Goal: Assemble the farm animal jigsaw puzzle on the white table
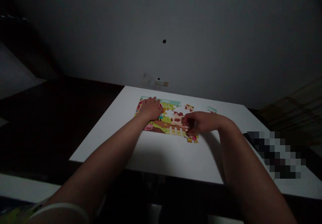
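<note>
A partly assembled jigsaw puzzle (pixel 165 127) with a farm picture lies on the white table. My left hand (pixel 151 109) rests flat on its left part, fingers spread over the red barn area. At the puzzle's right edge, beside the brown-and-white cow, my right hand (pixel 198 121) is bent down with fingers and thumb curled around a puzzle piece (pixel 186 125), which they mostly hide. Just below that hand, a piece with pink and orange (pixel 193 139) juts out at the lower right corner. A gap shows white in the puzzle's upper middle.
A loose cow-patterned piece (pixel 189 107) lies at the puzzle's upper right. Farther right is a light-blue piece (pixel 212 109). A dark object, partly pixelated (pixel 276 155), sits on the table's right side. The wall with sockets (pixel 161 82) stands behind the table (pixel 113 140).
</note>
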